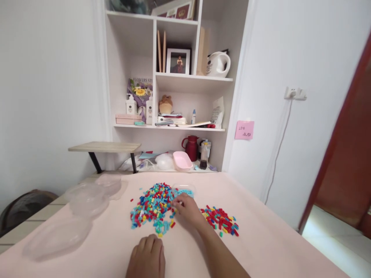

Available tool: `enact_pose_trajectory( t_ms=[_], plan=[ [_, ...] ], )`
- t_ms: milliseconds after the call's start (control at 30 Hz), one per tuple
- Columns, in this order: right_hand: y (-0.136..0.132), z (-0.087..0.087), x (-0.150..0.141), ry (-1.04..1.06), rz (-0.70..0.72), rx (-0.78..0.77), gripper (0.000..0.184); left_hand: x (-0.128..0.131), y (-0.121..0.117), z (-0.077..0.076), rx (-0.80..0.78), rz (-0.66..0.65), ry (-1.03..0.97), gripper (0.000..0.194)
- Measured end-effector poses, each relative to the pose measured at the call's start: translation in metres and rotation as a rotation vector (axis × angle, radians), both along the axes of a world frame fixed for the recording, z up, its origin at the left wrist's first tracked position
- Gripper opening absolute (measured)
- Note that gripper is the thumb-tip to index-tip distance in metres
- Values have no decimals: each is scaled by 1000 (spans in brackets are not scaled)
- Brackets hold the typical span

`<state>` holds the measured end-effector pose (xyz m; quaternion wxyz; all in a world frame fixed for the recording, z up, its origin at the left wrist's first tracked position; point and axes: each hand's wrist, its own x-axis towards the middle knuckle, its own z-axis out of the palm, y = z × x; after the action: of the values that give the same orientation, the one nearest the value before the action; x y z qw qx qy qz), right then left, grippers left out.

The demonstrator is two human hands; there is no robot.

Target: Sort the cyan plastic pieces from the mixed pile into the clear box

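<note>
A large heap of small coloured beads (pixel 150 206) in blue, red, green and yellow lies on the pink table (pixel 261 247). A smaller heap of beads (pixel 222 221) lies to its right. My right hand (pixel 188 208) reaches into the right edge of the large heap, fingers pinched together on beads too small to name. Just behind it sits a clear shallow dish (pixel 185 190) holding light blue beads. My left hand (pixel 147 258) rests on the table near the front edge, fingers curled under, nothing visible in it.
Several clear plastic lids and trays (pixel 87 200) lie on the table's left. A white shelf unit (pixel 174 81) stands behind with bottles, a photo frame, a kettle, a red jug (pixel 191 148) and a pink tub (pixel 182 160). A small wooden bench (pixel 106 147) is at the left.
</note>
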<state>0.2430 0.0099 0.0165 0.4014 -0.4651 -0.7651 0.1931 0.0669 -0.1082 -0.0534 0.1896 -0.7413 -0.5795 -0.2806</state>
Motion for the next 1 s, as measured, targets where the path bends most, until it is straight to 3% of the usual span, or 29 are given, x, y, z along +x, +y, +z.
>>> enact_pose_trajectory(
  t_ms=[267, 400, 600, 767, 900, 1000],
  plan=[
    [-6, -11, -1, -27, 122, -112, 28, -6, -8, 12, -1, -68, 13, 22],
    [-8, -8, 0, -128, 174, -127, 21, -2, -13, 21, 29, -77, 22, 22],
    [-9, 0, 3, -270, 118, -133, 32, 3, -18, 30, 35, -61, 16, 23],
    [-15, 4, 1, -256, 239, -116, 15, 4, -19, 30, 23, -51, 20, 24],
    [-21, 2, -4, -375, 265, -80, 39, 4, -18, 28, 17, -47, 20, 24],
    [-20, -1, -7, -393, 182, -63, 35, 4, -18, 27, 15, -41, 17, 24]
  ],
)
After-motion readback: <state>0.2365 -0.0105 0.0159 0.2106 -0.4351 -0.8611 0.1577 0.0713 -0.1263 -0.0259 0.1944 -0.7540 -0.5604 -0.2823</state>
